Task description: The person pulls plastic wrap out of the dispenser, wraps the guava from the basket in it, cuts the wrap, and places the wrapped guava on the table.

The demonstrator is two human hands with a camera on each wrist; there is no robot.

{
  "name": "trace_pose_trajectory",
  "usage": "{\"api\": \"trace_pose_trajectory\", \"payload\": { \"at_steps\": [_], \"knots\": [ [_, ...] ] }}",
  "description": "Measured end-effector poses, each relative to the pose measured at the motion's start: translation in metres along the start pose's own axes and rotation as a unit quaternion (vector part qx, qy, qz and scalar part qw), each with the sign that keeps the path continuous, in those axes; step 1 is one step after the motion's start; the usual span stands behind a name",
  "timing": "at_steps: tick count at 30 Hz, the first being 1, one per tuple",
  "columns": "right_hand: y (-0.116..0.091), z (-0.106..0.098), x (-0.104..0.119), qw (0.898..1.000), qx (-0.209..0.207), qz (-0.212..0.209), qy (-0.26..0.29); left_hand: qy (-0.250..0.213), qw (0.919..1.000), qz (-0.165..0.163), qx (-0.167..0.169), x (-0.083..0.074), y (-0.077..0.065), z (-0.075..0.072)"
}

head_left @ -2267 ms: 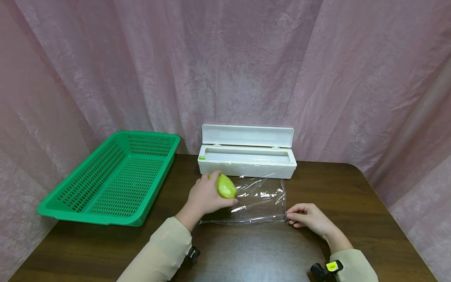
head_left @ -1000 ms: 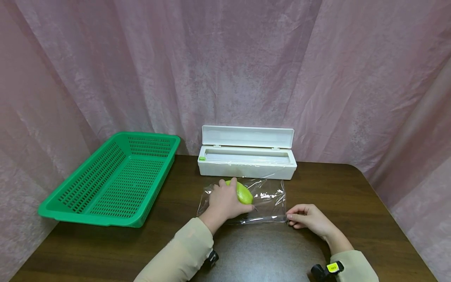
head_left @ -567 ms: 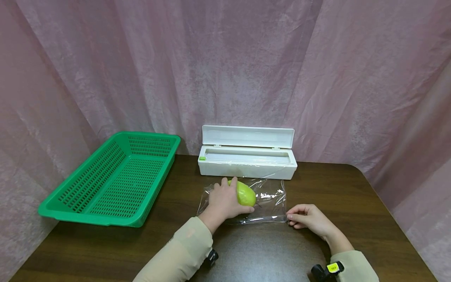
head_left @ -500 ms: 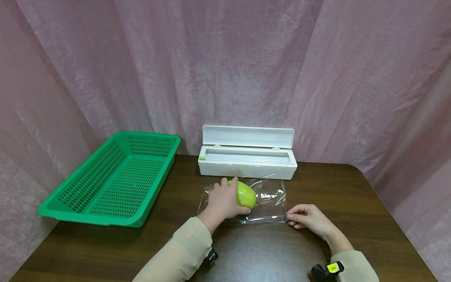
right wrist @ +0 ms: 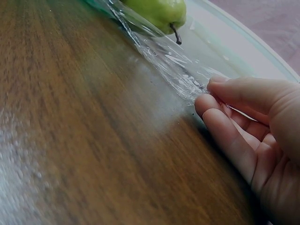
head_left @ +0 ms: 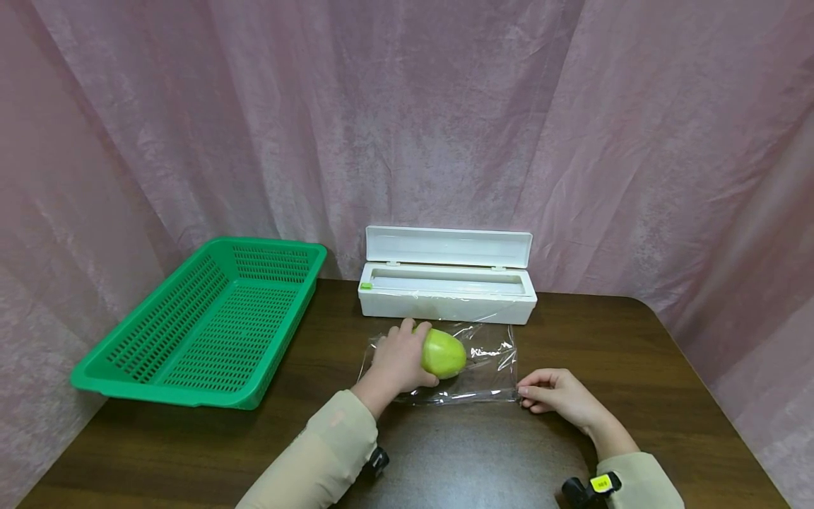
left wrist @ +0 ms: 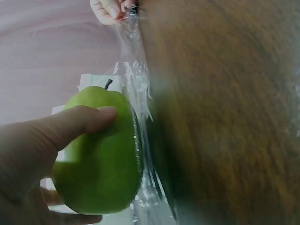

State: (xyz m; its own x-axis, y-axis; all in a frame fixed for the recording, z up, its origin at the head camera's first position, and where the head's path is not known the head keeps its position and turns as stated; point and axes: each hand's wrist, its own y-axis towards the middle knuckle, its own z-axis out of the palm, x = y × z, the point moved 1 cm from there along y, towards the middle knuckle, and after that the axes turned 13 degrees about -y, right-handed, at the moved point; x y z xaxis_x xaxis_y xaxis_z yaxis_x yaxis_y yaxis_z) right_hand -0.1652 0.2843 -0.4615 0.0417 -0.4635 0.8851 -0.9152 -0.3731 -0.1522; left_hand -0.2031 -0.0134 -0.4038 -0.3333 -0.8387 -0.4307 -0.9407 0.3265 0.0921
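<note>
A green pear (head_left: 444,353) with a dark stem lies over a sheet of clear cling film (head_left: 486,360) in front of the white dispenser box. My left hand (head_left: 399,357) curls round the pear's left end, fingers on the far side and thumb on the near side. In the left wrist view the thumb (left wrist: 79,122) lies across the pear, its other fingers partly hidden behind the fruit. Thumb and fingertips of my right hand (head_left: 556,396) pinch the film's near right corner; the right wrist view shows the film (right wrist: 183,79) bunched at the fingertips.
Behind the film stands the white cling film dispenser (head_left: 448,307), lid (head_left: 448,246) raised, a small green piece at its left end. At the left is a green slotted basket (head_left: 254,385) with nothing in it. A pink curtain (head_left: 445,127) hangs behind the brown table (head_left: 636,353).
My left hand has carried the pear rightward over the film. In the last half second the hand shifted slightly left, baring more of the pear. The right hand keeps its place.
</note>
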Motion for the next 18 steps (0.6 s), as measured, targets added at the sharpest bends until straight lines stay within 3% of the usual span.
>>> {"api": "trace_pose_trajectory", "payload": {
  "at_steps": [5, 18],
  "knots": [
    [-0.001, 0.0, 0.001, 1.0, -0.002, 0.001, -0.001, -0.013, 0.9994, 0.029, -0.012, 0.0, 0.001, 0.0],
    [0.0, 0.001, -0.001, 1.0, -0.006, 0.007, -0.005, -0.039, 0.9981, 0.039, -0.028, -0.006, 0.009, 0.011]
  ]
}}
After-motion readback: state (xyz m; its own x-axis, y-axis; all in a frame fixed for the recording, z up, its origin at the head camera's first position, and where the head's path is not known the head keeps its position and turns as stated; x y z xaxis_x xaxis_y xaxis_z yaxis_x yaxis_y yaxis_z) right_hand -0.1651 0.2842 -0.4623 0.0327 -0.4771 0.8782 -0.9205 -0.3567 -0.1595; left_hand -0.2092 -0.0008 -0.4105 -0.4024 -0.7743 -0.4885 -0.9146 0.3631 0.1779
